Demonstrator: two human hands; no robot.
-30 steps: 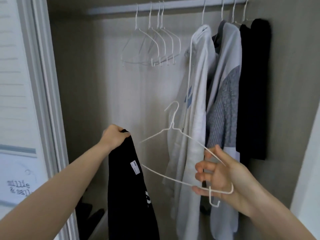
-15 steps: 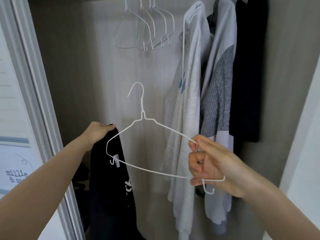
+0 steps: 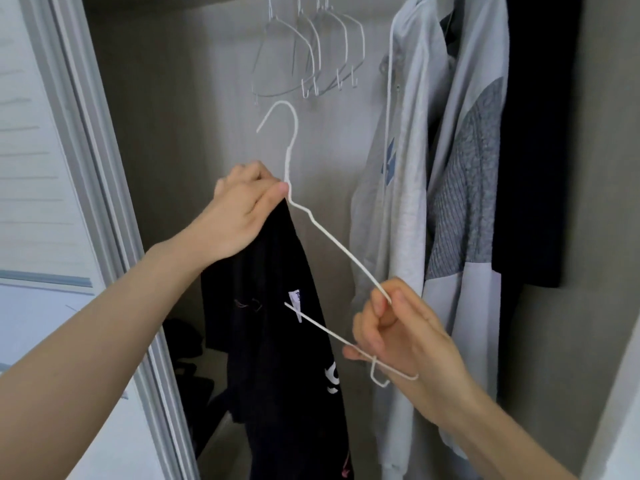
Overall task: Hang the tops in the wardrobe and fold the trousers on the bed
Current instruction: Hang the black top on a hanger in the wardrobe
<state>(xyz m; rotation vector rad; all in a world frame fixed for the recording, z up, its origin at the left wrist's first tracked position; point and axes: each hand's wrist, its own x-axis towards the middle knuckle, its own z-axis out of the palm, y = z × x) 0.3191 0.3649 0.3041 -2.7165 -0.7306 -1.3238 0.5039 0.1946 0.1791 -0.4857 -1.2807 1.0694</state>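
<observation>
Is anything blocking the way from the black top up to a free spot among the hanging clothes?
Nothing visible does. The black top and white hanger sit below the empty hangers, with open space between those and the pale hoodie. The rail itself is out of frame.

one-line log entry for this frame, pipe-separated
phase: putting black top on white hanger | left hand: grips top at hanger neck | right hand: holds hanger end | wardrobe: empty hangers, hung tops

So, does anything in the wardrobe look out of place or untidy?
Yes. Dark clothes lie heaped on the wardrobe floor instead of hanging. Also the black top in the left hand hangs bunched, not yet on the white hanger.
</observation>
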